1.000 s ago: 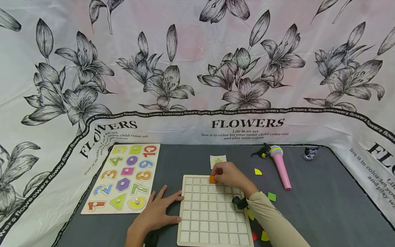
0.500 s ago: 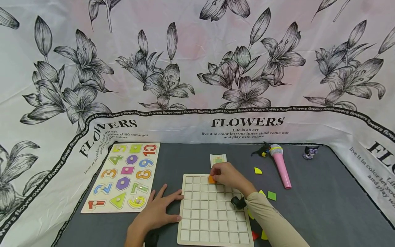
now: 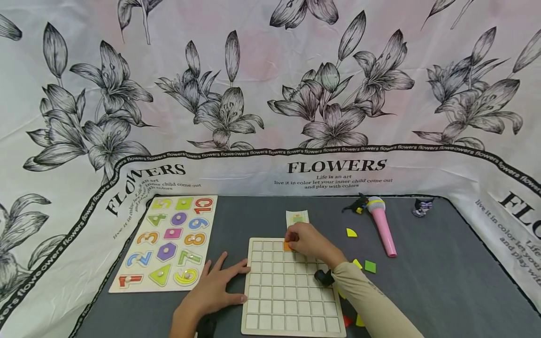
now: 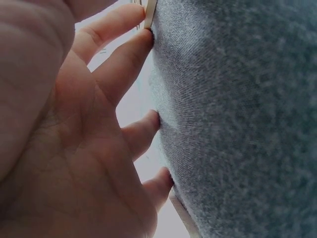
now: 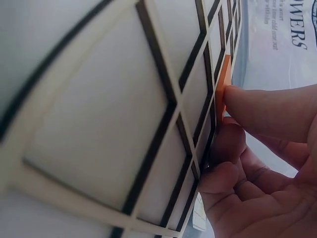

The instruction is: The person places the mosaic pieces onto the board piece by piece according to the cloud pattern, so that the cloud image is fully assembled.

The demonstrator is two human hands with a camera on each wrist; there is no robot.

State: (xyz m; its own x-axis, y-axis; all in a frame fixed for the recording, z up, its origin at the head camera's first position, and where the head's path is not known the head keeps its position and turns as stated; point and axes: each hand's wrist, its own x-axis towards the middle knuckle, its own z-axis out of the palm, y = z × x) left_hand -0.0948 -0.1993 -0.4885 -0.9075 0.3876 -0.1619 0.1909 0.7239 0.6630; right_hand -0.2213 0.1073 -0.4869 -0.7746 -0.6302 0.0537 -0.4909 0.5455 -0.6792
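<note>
A pale wooden grid board (image 3: 277,294) lies on the grey cloth in front of the person. With curled fingers the right hand (image 3: 312,241) holds an orange tile (image 3: 287,246) at the board's top row, near its middle. In the right wrist view a fingertip presses the orange tile (image 5: 222,98) at the grid cells, and the other fingers fold close to the board. The left hand (image 3: 213,287) lies with fingers spread, its index fingertip and thumb at the board's left edge. Fingertips of the left hand (image 4: 99,134) touch the cloth in the left wrist view.
Left of the grid stands a number and shape puzzle board (image 3: 171,234). A small pattern card (image 3: 297,216) lies behind the grid. Rightward are a yellow quarter-round piece (image 3: 351,233), a green square (image 3: 370,266), a red piece (image 3: 347,321), a pink microphone (image 3: 383,230) and a small figure (image 3: 422,208).
The orange tile has settled slightly, lying flatter at the top row under the right fingers. The left hand stays at the board edge; the whole head view has shifted a little.
</note>
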